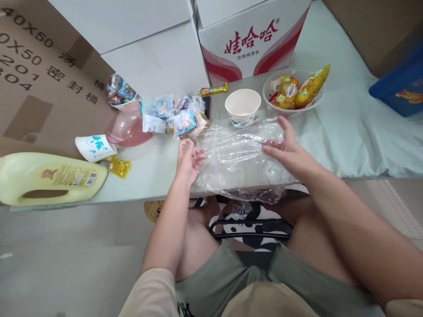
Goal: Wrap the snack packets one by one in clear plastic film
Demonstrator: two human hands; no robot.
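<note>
A crumpled clear plastic bag (234, 163) lies spread over the front of the table, part of it hanging past the edge. My left hand (189, 162) is at the bag's left side, fingers loosely bent and apart. At the right side, my right hand (291, 149) has its thumb and fingers spread against the film, not closed on it. Just behind the bag stands a white paper cup (243, 108) with a blue leaf print. Right of the cup, a clear plastic bowl (299, 108) holds yellow snack packets (307, 90).
Small wrapped packets (185, 122) are piled left of centre, near a yellow stick packet (213, 89). A tipped paper cup (95, 147), a pink lid-like piece (128, 127) and a pale yellow bottle (53, 179) lie further left. White cartons (253, 42) stand behind.
</note>
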